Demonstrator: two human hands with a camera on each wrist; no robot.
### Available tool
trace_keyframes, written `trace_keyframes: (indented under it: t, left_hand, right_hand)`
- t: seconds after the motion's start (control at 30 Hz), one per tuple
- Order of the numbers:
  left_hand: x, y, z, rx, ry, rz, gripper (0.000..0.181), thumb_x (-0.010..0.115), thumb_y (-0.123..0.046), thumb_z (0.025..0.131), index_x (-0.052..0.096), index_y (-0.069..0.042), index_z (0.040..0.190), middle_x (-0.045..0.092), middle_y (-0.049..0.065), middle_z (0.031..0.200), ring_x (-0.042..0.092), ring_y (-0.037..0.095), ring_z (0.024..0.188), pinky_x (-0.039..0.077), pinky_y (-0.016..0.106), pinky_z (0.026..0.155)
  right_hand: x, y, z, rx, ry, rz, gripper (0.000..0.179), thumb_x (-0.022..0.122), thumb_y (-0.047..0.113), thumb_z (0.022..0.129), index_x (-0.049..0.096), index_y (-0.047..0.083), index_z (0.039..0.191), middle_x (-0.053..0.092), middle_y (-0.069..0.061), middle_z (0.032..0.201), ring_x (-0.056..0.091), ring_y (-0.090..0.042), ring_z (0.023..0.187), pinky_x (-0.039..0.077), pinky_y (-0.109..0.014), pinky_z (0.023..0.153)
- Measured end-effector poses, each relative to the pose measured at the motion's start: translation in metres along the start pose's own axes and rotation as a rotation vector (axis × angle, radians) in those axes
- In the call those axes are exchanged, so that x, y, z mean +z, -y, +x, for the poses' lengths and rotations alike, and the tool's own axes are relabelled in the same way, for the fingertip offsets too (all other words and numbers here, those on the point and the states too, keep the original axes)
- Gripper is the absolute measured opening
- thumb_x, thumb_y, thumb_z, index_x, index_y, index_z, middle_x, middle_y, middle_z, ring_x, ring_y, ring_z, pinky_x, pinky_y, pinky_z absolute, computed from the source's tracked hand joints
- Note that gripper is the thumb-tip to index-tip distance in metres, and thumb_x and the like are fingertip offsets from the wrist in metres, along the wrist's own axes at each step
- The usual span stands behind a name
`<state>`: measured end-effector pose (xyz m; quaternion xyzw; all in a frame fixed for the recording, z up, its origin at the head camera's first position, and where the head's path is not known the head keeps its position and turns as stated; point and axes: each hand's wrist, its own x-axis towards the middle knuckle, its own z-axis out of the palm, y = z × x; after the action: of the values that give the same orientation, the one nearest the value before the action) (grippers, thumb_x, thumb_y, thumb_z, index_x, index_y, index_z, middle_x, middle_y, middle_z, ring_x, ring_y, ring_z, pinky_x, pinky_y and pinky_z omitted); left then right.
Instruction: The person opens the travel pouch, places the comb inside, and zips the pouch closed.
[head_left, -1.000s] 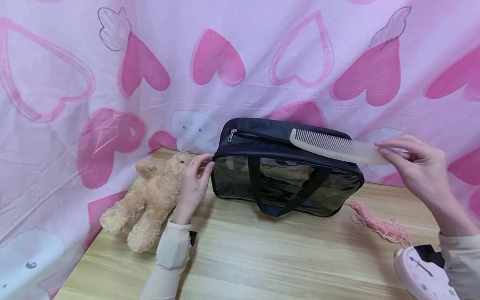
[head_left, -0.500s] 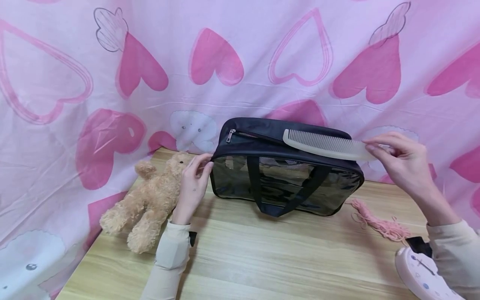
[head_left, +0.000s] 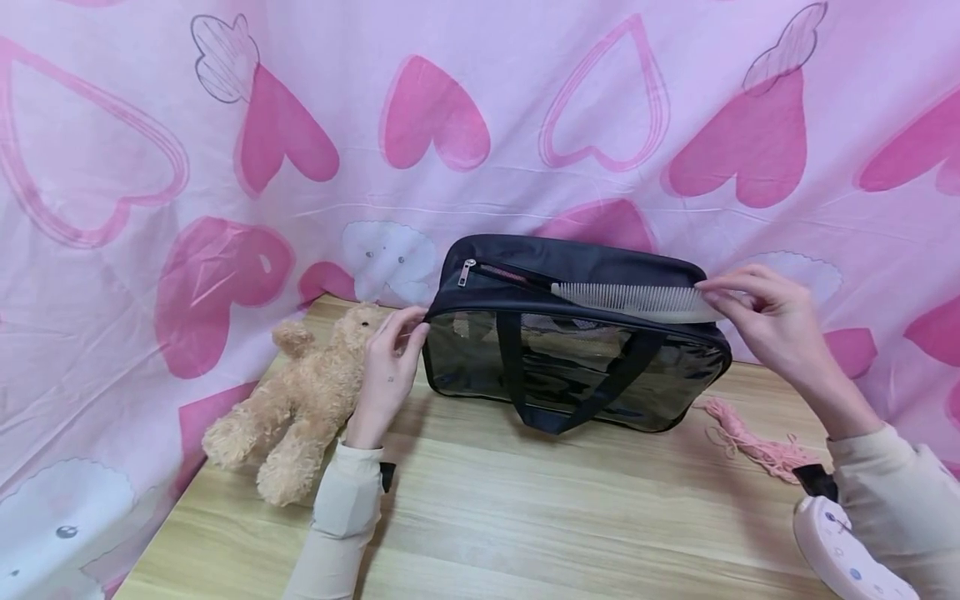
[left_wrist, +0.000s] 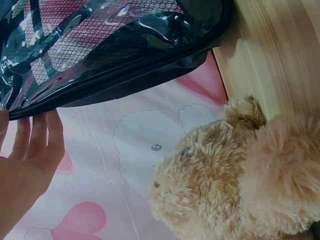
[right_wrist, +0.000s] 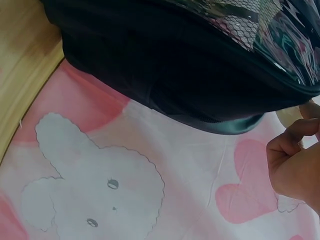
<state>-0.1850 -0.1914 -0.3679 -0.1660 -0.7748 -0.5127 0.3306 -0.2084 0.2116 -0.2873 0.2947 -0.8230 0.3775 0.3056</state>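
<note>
Basically, both hands are busy at a black bag (head_left: pixel 577 354) with a clear front panel, which stands on the wooden worktop (head_left: pixel 525 517) near the cloth backdrop (head_left: pixel 510 75). Left hand (head_left: pixel 390 358) pinches the bag's upper left corner, thumb in front, fingers behind. Right hand (head_left: pixel 772 321) pinches one end of a pale comb (head_left: pixel 637 302) between thumb and fingers. Comb runs along the right part of the bag's top opening, teeth up; can't tell how deep its lower edge sits. Zipper pull (head_left: pixel 467 272) at the left end of the opening; handle (head_left: pixel 555 419) hangs down in front. Teddy bear (head_left: pixel 303 400) lies just beside the left hand. Pink yarn (head_left: pixel 757 446) right of the bag, near a pale clock-like object (head_left: pixel 843 550) partly hidden by the right sleeve (head_left: pixel 892 500). Backdrop is pink with hearts.
</note>
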Motion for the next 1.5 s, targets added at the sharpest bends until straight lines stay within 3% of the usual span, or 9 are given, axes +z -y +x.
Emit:
trace_keyframes:
  t: [0.27,0.4,0.57,0.73,1.0,1.23,1.5]
  left_hand:
    - [0.001,-0.001,0.001,-0.008,0.006,0.001,0.017,0.059,0.004,0.091,0.064,0.006,0.107,0.064,0.018,0.095,0.062,0.026,0.086,0.053,0.037,0.076]
    - [0.001,-0.001,0.0,-0.006,0.006,-0.002,0.017,0.059,0.005,0.091,0.063,0.007,0.107,0.064,0.018,0.095,0.062,0.026,0.086,0.053,0.033,0.076]
    - [0.001,-0.001,0.001,-0.01,0.007,0.0,0.017,0.059,0.004,0.091,0.063,0.007,0.107,0.064,0.018,0.095,0.062,0.026,0.086,0.052,0.028,0.077]
    - [0.003,-0.003,0.002,-0.013,0.014,0.005,0.017,0.059,0.004,0.091,0.063,0.006,0.107,0.064,0.018,0.095,0.063,0.027,0.086,0.053,0.034,0.076]
    - [0.006,-0.003,0.003,-0.014,0.024,-0.01,0.017,0.059,0.004,0.091,0.063,0.006,0.107,0.064,0.018,0.095,0.062,0.026,0.087,0.053,0.035,0.077]
    - [0.006,-0.001,0.002,-0.002,0.028,-0.018,0.016,0.059,0.005,0.091,0.063,0.007,0.106,0.064,0.019,0.094,0.062,0.027,0.086,0.053,0.037,0.076]
    - [-0.001,0.001,-0.001,-0.01,0.009,-0.023,0.017,0.058,0.007,0.09,0.062,0.009,0.106,0.063,0.021,0.095,0.061,0.029,0.086,0.052,0.042,0.075]
  right_hand:
    - [0.012,-0.02,-0.008,0.027,0.062,-0.002,0.024,0.066,-0.022,0.074,0.072,-0.004,0.09,0.063,-0.007,0.081,0.041,-0.006,0.055,0.032,-0.016,0.048]
    - [0.014,-0.025,-0.011,0.052,0.059,-0.025,0.021,0.067,-0.017,0.077,0.073,-0.002,0.091,0.061,-0.007,0.079,0.042,-0.006,0.057,0.032,-0.016,0.05]
    - [0.014,-0.011,-0.008,0.133,0.039,-0.005,0.014,0.066,-0.011,0.082,0.072,-0.003,0.091,0.062,-0.005,0.08,0.042,-0.005,0.056,0.031,-0.016,0.05]
    - [0.011,0.006,-0.006,0.18,0.028,0.02,0.012,0.065,-0.011,0.082,0.071,-0.006,0.091,0.063,0.0,0.082,0.044,-0.005,0.058,0.033,-0.014,0.052]
    - [0.007,0.012,-0.007,0.173,0.031,-0.012,0.012,0.065,-0.012,0.082,0.071,-0.006,0.091,0.063,-0.002,0.083,0.046,-0.005,0.058,0.034,-0.014,0.052]
    - [0.01,-0.015,-0.012,0.221,0.058,-0.034,0.017,0.069,-0.003,0.084,0.073,0.004,0.099,0.065,0.004,0.086,0.049,-0.003,0.055,0.032,-0.018,0.048]
    - [0.035,0.001,0.012,0.152,0.159,-0.077,0.016,0.069,0.013,0.088,0.073,0.015,0.103,0.06,0.001,0.068,0.042,-0.009,0.047,0.03,-0.023,0.042]
